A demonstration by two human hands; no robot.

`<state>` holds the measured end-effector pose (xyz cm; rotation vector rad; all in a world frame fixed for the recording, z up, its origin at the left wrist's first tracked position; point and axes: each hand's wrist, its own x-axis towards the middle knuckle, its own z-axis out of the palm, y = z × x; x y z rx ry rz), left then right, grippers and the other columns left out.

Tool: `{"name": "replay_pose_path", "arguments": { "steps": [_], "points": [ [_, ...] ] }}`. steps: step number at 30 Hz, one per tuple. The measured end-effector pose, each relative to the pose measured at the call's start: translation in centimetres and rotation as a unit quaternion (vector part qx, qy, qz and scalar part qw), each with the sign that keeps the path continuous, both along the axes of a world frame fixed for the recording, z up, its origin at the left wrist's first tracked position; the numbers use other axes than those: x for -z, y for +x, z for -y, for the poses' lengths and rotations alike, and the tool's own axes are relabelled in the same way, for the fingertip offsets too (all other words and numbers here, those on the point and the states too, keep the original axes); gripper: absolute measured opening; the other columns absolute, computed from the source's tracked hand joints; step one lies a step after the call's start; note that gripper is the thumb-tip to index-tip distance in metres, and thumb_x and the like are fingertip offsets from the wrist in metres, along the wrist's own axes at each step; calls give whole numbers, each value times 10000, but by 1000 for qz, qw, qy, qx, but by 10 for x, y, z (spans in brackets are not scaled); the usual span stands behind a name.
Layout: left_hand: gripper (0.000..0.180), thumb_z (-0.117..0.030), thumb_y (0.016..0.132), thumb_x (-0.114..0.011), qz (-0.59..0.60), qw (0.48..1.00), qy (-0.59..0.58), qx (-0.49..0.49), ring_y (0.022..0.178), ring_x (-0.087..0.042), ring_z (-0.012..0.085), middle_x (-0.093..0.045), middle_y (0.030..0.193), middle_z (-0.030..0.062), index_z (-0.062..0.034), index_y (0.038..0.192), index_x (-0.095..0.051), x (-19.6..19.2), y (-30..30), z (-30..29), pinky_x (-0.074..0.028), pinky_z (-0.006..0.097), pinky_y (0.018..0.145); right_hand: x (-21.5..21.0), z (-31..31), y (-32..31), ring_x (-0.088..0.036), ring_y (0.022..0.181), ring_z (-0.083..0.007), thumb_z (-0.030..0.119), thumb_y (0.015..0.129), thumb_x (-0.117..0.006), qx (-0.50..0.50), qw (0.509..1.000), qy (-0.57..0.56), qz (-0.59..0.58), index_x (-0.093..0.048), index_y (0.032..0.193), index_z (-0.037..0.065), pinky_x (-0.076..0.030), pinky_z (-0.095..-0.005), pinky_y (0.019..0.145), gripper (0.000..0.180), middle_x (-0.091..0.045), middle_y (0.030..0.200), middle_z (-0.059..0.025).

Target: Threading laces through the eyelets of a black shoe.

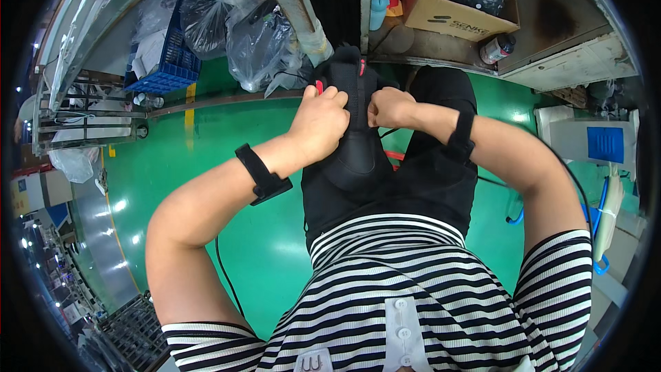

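We are grasping a shoe (357,107) with our left hand (320,120), curled right hand's (391,107) hold unclear, risking it slipping if our grip loosens

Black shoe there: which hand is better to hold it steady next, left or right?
Probably the left hand: it lies broadly along one side of the black shoe, while the right hand has only bunched fingertips at the opposite side.
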<state>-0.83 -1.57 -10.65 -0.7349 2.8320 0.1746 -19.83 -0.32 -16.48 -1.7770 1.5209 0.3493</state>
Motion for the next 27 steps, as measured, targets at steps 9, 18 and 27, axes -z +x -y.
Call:
{"name": "replay_pose_path", "arguments": {
  "steps": [9,18,27],
  "points": [
    [140,-206,798,-673,64,998,-9,-21,1010,-519,230,-585,939,53,-92,841,-742,8,-2,6,-363,418,839,19,-26,-2,-563,1034,-252,171,799,-668,161,953,-201,161,-759,799,117,-457,-416,877,106,-660,935,-51],
    [46,-177,729,-735,-53,982,126,-128,969,-521,209,-567,851,13,-137,748,-748,3,-2,8,-345,391,822,2,-5,-12,-538,1150,-204,296,817,-726,31,994,-59,84,-773,879,173,-443,-480,911,145,-700,999,-30],
    [107,-203,752,-749,-137,977,75,-147,924,-525,209,-549,790,13,-110,708,-721,17,2,2,-330,387,780,23,-24,3,-580,1046,-239,193,803,-696,211,950,-190,128,-750,782,89,-474,-409,843,118,-671,962,-70]
  ]
}}
